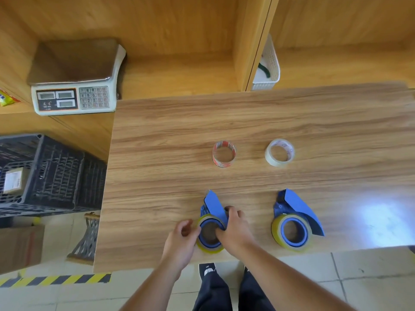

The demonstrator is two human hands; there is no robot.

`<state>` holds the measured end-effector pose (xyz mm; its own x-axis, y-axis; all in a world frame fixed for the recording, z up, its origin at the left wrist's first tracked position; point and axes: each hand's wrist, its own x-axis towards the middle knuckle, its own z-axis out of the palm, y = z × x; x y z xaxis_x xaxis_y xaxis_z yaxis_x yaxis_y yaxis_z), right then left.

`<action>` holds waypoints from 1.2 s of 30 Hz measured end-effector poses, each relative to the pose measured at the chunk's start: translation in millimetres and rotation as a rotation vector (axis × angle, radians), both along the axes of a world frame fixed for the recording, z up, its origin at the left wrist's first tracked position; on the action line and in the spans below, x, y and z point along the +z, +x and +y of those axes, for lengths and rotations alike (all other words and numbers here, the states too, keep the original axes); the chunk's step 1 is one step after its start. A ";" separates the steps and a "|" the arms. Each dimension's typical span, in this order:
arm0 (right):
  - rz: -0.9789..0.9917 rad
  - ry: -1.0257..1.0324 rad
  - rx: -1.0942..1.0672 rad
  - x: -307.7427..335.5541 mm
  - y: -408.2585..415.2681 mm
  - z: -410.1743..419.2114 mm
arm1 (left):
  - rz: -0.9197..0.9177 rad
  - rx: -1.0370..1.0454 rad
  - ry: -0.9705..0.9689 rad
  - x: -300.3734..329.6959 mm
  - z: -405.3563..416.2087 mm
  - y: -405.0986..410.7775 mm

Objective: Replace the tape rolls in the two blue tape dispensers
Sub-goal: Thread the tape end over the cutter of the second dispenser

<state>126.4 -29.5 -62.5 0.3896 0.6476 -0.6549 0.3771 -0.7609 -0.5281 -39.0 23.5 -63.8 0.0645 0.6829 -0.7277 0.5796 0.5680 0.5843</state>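
Two blue dispensers sit near the front edge of the wooden table (157, 153), each loaded with a yellowish roll, and both hands are on the left one.

Furthest left, the left hand (182, 241) has its fingers curled, thumb and forefinger at the outer rim of the yellowish roll (207, 249). Whether they actually pinch the tape or only rest against it I cannot tell, since the fingertips blur into the roll's edge. Next comes the left dispenser (213, 206) itself, blade end pointing away from the person, roll end nearest. The right hand (235, 232) lies over its right side, fingers bent down into the blue hub, so the roll sits between the two hands and partly under the right palm.

The risks follow from that arrangement. The dispenser is close to the table's front edge, and a hard pull toward the body could drag it off. If the right hand presses on the hub while the left tugs, the roll may bind rather than slide free. A hand slipping forward would meet the cutter at the far end.

Beyond the hands, the red-printed roll (224, 154) and the white roll (280, 153) lie flat and untouched, well apart from each other. Rightmost, the right dispenser (296, 218) stands alone, its own roll seated.
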 end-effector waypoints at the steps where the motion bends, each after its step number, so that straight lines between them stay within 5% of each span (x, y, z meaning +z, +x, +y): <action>1: 0.008 0.015 -0.007 3.8 3.1 -2.1 | 0.044 -0.007 0.057 4.6 -1.1 2.6; 11: -0.339 0.209 -0.060 62.0 101.5 -46.7 | 0.024 -0.270 0.546 60.5 -43.3 100.1; 18: -0.402 0.124 -0.129 68.9 172.6 -86.9 | -0.010 -0.378 0.350 57.6 -71.7 171.5; 25: -0.211 -0.082 -0.066 51.1 194.7 -108.6 | 0.101 -0.413 0.091 42.6 -90.6 206.6; 36: -0.158 -0.121 -0.021 26.4 182.8 -106.2 | 0.199 -0.420 0.086 29.8 -100.6 223.5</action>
